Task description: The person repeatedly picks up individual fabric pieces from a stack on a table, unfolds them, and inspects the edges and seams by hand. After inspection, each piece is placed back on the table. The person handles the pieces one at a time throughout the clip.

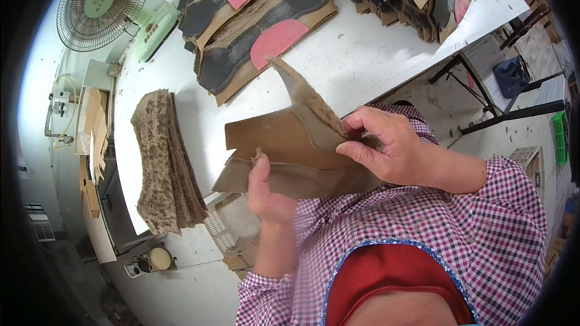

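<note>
A brown leather-like piece [263, 139] with fuzzy fleece along its edges is held up in front of my chest by both hands. My right hand [389, 145] pinches its right side between thumb and fingers, where a fleece-edged flap [308, 99] stands folded up. My left hand [269, 190] grips the lower left edge, thumb on top and fingers hidden beneath. A stack of mottled brown fleece pieces [160, 163] lies on the white table [356, 78] to the left of my left hand.
Stacks of dark grey and tan pieces with pink patches [260, 33] lie at the table's far side, and more such pieces [411, 0] at the far right. A fan [99, 3] stands at the far left. Below the table's near edge is a perforated plastic crate [232, 220].
</note>
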